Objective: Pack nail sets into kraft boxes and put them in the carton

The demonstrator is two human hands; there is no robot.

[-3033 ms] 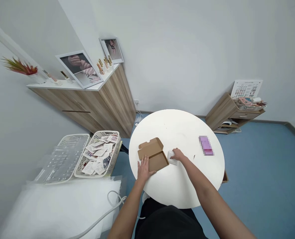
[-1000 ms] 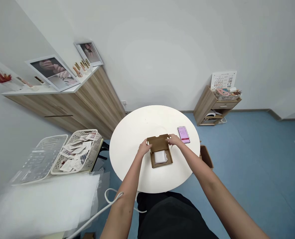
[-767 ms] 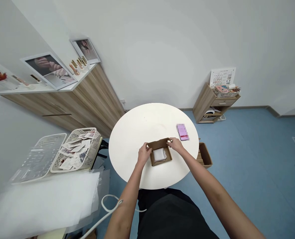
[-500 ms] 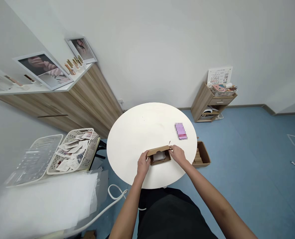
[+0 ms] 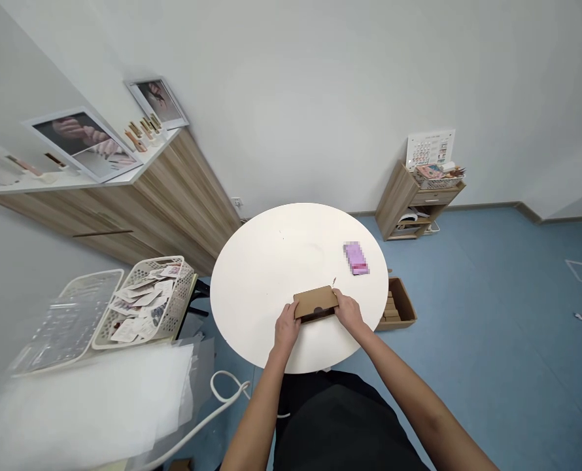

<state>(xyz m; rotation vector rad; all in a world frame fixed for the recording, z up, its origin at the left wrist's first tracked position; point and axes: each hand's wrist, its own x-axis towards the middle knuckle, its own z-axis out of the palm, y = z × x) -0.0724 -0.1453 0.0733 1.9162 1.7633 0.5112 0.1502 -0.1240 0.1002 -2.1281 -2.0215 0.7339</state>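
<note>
The left hand (image 5: pixel 287 329) and right hand (image 5: pixel 348 313) grip opposite ends of a kraft cardboard box (image 5: pixel 315 306) at the near side of the round white worktop (image 5: pixel 291 242). Its lid (image 5: pixel 314 299) shows a dark gap; a slip could drop the box over the edge.

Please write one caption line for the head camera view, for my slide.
Left hand and right hand hold a small brown cardboard box, its lid nearly closed, on a round white table.

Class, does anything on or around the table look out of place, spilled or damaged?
A small dark speck sits on the white round table just beyond the cardboard box, near the right hand. It stands out, but is too small to identify.
</note>
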